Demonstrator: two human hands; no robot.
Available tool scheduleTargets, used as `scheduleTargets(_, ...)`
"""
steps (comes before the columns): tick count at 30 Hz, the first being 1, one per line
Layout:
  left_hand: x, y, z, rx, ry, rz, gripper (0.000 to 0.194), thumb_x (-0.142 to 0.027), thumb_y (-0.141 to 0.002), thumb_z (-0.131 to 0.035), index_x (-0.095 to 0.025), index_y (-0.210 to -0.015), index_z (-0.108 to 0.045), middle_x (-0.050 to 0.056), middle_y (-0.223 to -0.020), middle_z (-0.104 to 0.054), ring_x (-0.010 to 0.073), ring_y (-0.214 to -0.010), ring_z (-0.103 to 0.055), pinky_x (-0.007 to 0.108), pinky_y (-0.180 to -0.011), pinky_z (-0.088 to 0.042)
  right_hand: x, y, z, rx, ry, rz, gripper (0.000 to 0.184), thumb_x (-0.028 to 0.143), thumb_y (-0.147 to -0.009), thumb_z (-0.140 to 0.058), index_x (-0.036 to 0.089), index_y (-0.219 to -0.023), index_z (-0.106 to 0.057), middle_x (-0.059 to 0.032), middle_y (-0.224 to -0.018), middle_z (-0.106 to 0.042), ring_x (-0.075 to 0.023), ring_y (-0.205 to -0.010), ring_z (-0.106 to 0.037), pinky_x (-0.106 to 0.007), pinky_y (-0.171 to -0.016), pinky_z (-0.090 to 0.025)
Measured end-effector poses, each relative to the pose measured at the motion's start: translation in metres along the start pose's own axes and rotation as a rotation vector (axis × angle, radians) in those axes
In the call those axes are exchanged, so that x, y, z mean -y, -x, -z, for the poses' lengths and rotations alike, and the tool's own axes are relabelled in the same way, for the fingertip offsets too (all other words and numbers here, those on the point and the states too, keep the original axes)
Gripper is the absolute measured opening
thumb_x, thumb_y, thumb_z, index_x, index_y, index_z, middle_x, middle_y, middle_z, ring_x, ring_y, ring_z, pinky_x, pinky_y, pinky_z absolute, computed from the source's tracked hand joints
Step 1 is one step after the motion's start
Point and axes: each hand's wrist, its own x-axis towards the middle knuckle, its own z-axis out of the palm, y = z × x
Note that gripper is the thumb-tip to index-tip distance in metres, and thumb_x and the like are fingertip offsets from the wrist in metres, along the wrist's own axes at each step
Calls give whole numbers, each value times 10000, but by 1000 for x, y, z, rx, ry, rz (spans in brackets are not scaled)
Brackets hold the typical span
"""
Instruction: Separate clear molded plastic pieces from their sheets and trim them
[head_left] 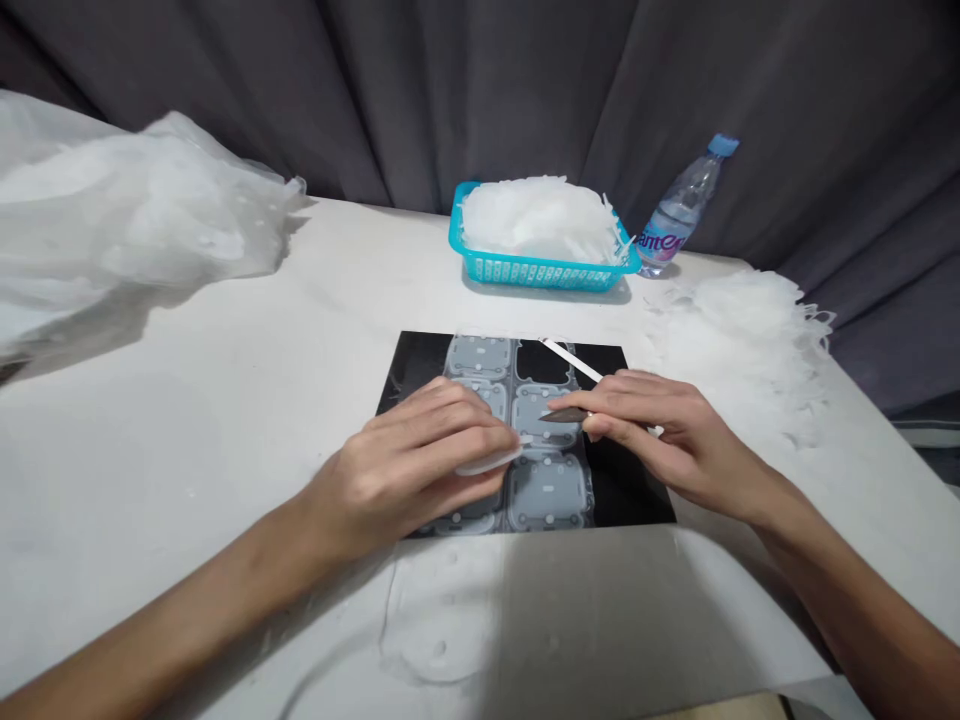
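Observation:
My right hand [660, 425] is closed around a dark, flat, pointed tool [566, 415], its tip over a translucent moulded sheet. A thin white strip [571, 360] runs out from under the same hand; whether the fingers hold it too is unclear. My left hand [435, 450] is closed with a small translucent white piece [487, 461] between its fingers, low over the sheet. The moulded sheet [547, 492] has rounded-square sections in two columns, partly hidden by that hand. One section at the top right is an open outline. The sheet lies on a black board [626, 480].
A turquoise basket [555, 275] heaped with translucent white pieces stands at the back, beside a water bottle [679, 215]. More such pieces lie in a pile [750, 350] at right. A large plastic bag [142, 210] fills the back left. A clear sheet [442, 620] lies in front.

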Motion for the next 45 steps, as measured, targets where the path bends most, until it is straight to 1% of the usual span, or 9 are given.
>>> scheduleTargets(4,-2,0,1,7,83,104,231,-44,-916,-761,-173,-1101,-714,48,-895,-769,191,-795,-747,334,-784,-615,0,-1,-5,-33,-138,-90,294,291,-1095,-568,225,-1310,-758,-26,-931,-764,-145,-853,-656,-285,-850,-519)
scheduleTargets(8,-7,6,-2,-53,167,274,230,-97,-926,-772,-201,-1102,-668,21,-922,-764,170,-812,-784,252,-736,-643,4,-2,-26,-88,-447,-275,310,430,-1056,-617,206,-1210,-767,-24,-907,-737,-115,-695,-589,-246,-674,-512)
scheduleTargets(14,-9,16,-11,-66,261,425,189,-152,-928,-795,-208,-1021,-640,4,-909,-747,166,-859,-787,236,-769,-656,9,-2,-58,-172,-651,-403,268,449,-893,-817,207,-964,-727,-29,-919,-751,-135,-775,-668,-236,-710,-547)
scheduleTargets(20,-9,12,-13,-75,328,563,181,-208,-929,-805,-205,-970,-629,5,-905,-759,166,-834,-790,237,-758,-635,6,-1,-59,-241,-604,-372,267,437,-901,-802,200,-881,-681,-9,-804,-679,-129,-705,-611,-228,-625,-487)
scheduleTargets(24,-9,5,-12,-40,408,600,164,-192,-950,-767,-216,-1077,-666,18,-925,-804,174,-867,-796,247,-777,-621,11,0,-57,-246,-562,-326,223,394,-916,-787,194,-887,-692,15,-759,-620,-97,-623,-524,-211,-570,-437)
scheduleTargets(28,-10,1,-12,-44,431,606,57,-177,-941,-768,-217,-974,-745,7,-914,-804,148,-837,-772,223,-777,-608,13,1,-55,-265,-579,-316,204,400,-976,-717,196,-980,-726,-19,-867,-699,-108,-680,-584,-210,-605,-477)
scheduleTargets(33,-13,-1,-10,-75,471,627,68,-159,-920,-785,-205,-958,-752,17,-898,-810,157,-833,-777,231,-783,-611,8,-1,-43,-248,-529,-267,353,513,-1018,-659,212,-1161,-775,-50,-997,-753,-128,-760,-631,-236,-662,-515)
scheduleTargets(40,-16,-3,-6,-82,470,656,42,-179,-918,-787,-200,-940,-757,26,-893,-813,177,-826,-788,247,-760,-617,7,-3,-25,-239,-372,-181,292,430,-1022,-694,258,-1224,-817,-8,-837,-711,-120,-738,-611,-245,-673,-490)
scheduleTargets(45,-14,-3,-3,-83,424,615,47,-160,-919,-786,-200,-936,-768,33,-898,-819,186,-837,-779,280,-774,-620,8,-2,-19,-218,-310,-109,208,328,-1025,-701,250,-1159,-839,-17,-865,-754,-134,-752,-635,-274,-733,-529)
